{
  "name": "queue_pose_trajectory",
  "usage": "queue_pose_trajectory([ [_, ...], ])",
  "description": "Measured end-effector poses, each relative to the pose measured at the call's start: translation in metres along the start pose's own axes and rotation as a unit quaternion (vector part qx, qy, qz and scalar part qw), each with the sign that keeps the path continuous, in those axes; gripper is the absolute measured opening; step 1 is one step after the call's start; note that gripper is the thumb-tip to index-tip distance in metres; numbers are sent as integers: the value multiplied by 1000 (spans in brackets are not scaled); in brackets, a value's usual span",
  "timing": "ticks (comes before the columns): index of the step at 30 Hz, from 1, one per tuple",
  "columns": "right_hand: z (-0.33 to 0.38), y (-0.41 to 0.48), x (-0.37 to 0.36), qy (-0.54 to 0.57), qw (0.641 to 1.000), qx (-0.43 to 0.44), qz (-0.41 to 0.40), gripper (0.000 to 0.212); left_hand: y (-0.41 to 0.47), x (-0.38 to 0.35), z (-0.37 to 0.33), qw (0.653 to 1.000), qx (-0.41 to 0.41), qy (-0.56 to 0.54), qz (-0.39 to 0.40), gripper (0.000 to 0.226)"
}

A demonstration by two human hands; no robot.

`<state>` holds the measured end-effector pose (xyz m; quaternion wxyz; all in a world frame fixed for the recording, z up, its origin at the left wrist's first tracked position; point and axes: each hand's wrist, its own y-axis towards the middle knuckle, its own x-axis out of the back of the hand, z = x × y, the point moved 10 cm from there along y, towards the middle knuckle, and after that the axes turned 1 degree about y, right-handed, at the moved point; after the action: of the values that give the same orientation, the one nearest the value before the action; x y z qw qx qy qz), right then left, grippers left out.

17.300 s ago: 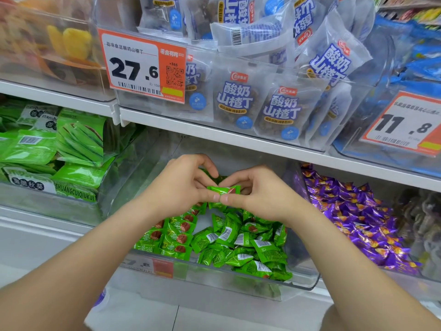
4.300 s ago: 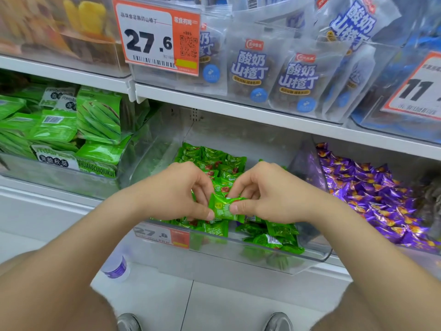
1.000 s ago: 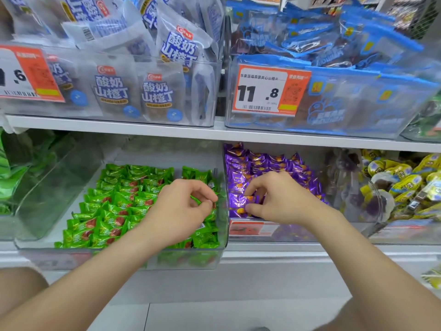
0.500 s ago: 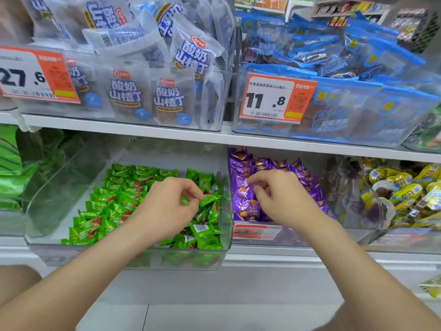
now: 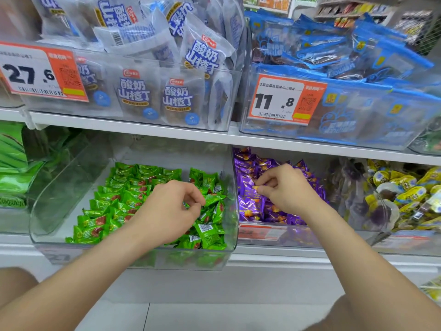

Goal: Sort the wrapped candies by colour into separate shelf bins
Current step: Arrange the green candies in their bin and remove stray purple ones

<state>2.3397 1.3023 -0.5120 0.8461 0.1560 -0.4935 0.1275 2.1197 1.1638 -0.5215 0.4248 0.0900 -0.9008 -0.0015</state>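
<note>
Hands in neighbouring clear bins, green-candy bin [image 5: 71, 182] left of purple-candy bin [image 5: 310, 237].
Reaching the left hand [image 5: 167, 213] over the green candies [image 5: 133, 187], fingers curled to the thumb just above them, unclear whether gripping one; pinching a purple candy [image 5: 253, 191] between right hand [image 5: 288, 194] thumb and forefinger, purple candies [image 5: 250, 163] beneath and beyond those fingers.

Two white shelves, one above the other. The upper shelf [image 5: 133, 130] carries two clear bins side by side: one of white-and-blue packets [image 5: 235, 96] with a 27.6 price tag [image 5: 40, 72] on its front, one of blue packets [image 5: 358, 83] tagged 11.8 [image 5: 284, 99]. On the lower shelf [image 5: 274, 259] stand four clear bins in a row, holding green packets [image 5: 14, 220], green candies [image 5: 71, 187], purple candies [image 5: 298, 237] and yellow sweets [image 5: 405, 242]. The green-candy bin juts forward past its neighbours.
</note>
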Motion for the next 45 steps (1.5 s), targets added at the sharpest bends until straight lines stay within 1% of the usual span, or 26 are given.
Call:
queue_pose_trajectory([
  [7, -1, -5, -8, 29, 998, 3, 53, 16, -1, -9, -10, 1000, -14, 5, 7, 16],
  [14, -1, -13, 8, 5, 1000, 25, -8, 20, 2, -12, -14, 1000, -16, 9, 10, 16],
  [18, 16, -15, 9, -31, 997, 63, -33, 15, 2, -12, -14, 1000, -19, 8, 5, 17],
  [20, 27, -18, 8, -36, 995, 93, -14, 14, 2, -13, -15, 1000, -21, 6, 7, 17],
  [22, 37, -25, -4, -69, 989, 126, 37, 15, 2, -14, -16, 1000, -24, 5, 8, 17],
  [23, 39, -28, -8, -83, 987, 130, 51, 17, 2, -13, -15, 1000, -25, 6, 8, 17],
  [24, 42, -30, -7, -78, 987, 133, 44, 15, 3, -11, -14, 1000, -26, 10, 7, 17],
  [26, 52, -34, 7, -24, 992, 123, -14, 2, 7, -2, -6, 998, -28, 48, -2, 15],
  [28, 68, -42, 20, 55, 989, 121, -69, 10, 10, 11, 6, 992, -25, 121, -9, 15],
  [29, 80, -48, 20, 90, 985, 133, -71, 12, 10, 16, 14, 988, -21, 151, -1, 16],
  [30, 97, -55, 15, 103, 980, 161, -54, 15, 11, 17, 23, 986, -13, 164, 22, 15],
  [31, 115, -61, 3, 92, 975, 200, -22, 18, 10, 15, 33, 985, -1, 160, 61, 13],
  [32, 131, -67, -14, 55, 968, 244, 22, 22, 8, 10, 42, 984, 12, 145, 106, 11],
  [34, 153, -73, -51, -82, 941, 311, 103, 31, 2, 0, 53, 977, 27, 115, 179, 11],
  [35, 158, -72, -66, -149, 924, 330, 123, 38, 1, -2, 58, 975, 27, 111, 193, 18],
  [37, 161, -68, -86, -222, 901, 329, 173, 55, 2, 1, 65, 974, 24, 128, 185, 33],
  [39, 163, -67, -101, -236, 887, 322, 234, 69, 5, 10, 71, 971, 14, 177, 157, 43],
  [40, 164, -67, -107, -229, 880, 325, 260, 71, 7, 14, 73, 969, 8, 200, 145, 44],
  [43, 167, -68, -124, -183, 867, 323, 332, 62, 9, 21, 77, 968, -15, 215, 130, 36],
  [45, 165, -66, -130, -155, 871, 303, 355, 52, 9, 24, 78, 973, -27, 196, 120, 30],
])
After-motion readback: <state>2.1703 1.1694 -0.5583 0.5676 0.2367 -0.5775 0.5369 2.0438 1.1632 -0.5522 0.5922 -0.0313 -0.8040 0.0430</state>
